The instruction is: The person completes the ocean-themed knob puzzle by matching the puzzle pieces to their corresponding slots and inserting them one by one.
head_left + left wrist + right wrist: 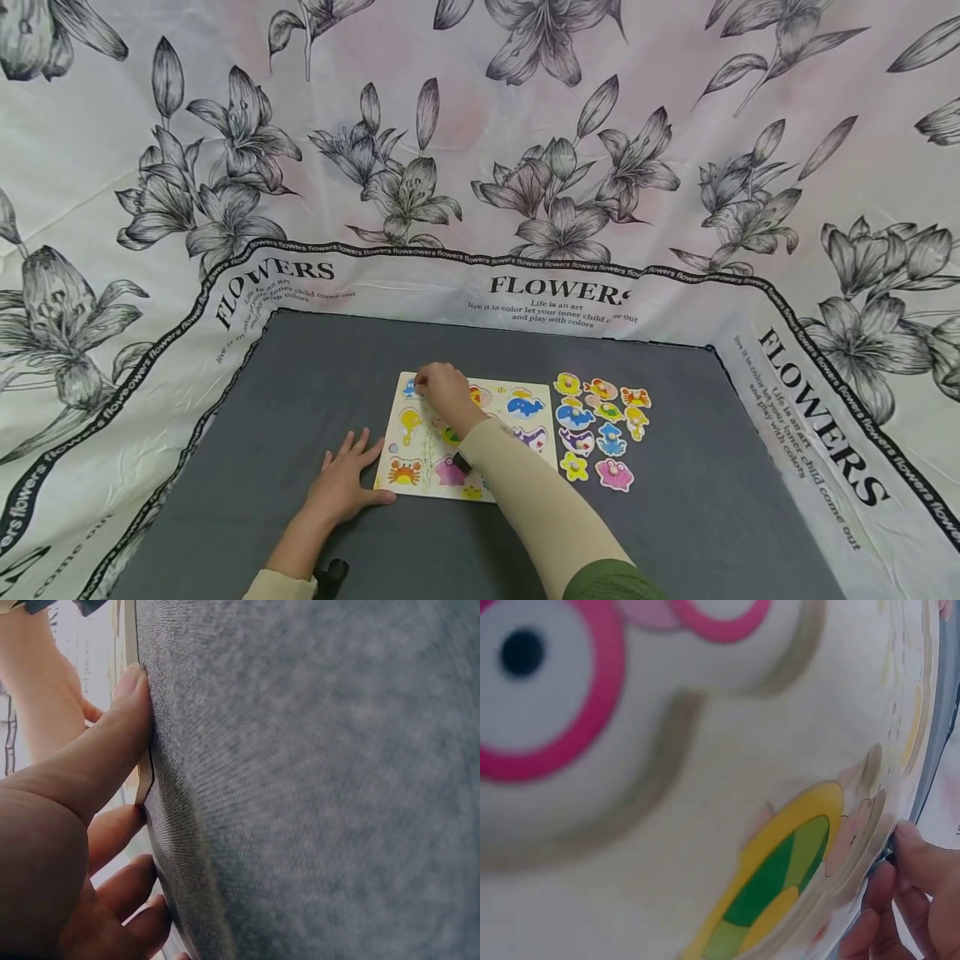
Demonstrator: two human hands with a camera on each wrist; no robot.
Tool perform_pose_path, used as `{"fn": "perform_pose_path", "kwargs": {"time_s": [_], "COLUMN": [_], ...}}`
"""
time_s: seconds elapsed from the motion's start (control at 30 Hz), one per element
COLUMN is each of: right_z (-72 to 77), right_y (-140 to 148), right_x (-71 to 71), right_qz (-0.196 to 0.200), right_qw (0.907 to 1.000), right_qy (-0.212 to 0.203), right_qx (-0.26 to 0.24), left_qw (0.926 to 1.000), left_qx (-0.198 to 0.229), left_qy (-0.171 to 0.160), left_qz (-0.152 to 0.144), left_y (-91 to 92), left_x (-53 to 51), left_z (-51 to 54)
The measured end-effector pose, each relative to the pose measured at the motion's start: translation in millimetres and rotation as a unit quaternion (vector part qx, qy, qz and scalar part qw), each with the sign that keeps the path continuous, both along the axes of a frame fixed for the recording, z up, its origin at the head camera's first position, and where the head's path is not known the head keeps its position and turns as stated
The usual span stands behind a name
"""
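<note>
On the grey desk (315, 367): a cream puzzle board (429, 482), with loose pieces (574, 413) just to its right.
Puzzle board: lying flat; the crab hollow (405, 472) and seahorse hollow (410, 423) look unfilled, only printed pictures showing; the right sleeve (540, 492) hides others.
Left hand (341, 479): fingers spread at the board's left edge, thumb against its near corner.
Right hand (450, 400): over the far-left corner, fingertips pinching, it seems, a small blue piece (408, 388).
Loose pieces: ten off the board; if they belong there, I'd say nearly all the fitting is left.
Blue piece: mostly covered by fingers; seated or lifted, I can't tell.
</note>
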State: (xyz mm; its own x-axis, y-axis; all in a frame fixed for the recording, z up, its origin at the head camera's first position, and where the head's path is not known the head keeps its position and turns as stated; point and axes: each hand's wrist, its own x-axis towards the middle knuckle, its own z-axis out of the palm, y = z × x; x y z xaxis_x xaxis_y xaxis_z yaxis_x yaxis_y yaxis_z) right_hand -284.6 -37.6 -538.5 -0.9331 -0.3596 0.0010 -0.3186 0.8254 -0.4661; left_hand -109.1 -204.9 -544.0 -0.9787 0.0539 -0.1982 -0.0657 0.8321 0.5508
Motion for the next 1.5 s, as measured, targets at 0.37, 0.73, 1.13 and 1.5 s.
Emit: {"fn": "perform_pose_path", "kwargs": {"time_s": [0.37, 0.73, 1.13, 1.5], "right_z": [7.3, 51.8, 57.5, 64.4], "right_y": [22, 54, 93, 145], "right_x": [1.3, 7.8, 22.5, 13.6], "right_qz": [0.019, 0.025, 0.002, -0.035], "right_qw": [0.9995, 0.9986, 0.9958, 0.9903], "right_qy": [-0.021, 0.019, 0.042, 0.085], "right_qx": [-0.014, -0.043, -0.081, -0.104], "left_qw": [1.0000, 0.9996, 0.9998, 0.9996], "left_qx": [-0.001, -0.012, -0.013, -0.021], "left_qy": [0.002, 0.022, 0.002, -0.011], "left_qz": [-0.008, -0.015, -0.013, -0.013], "left_y": [5.7, 7.7, 4.0, 5.1], "left_x": [-5.2, -10.7, -0.3, 3.2], "left_z": [-3.2, 9.7, 6.2, 4.8]}}
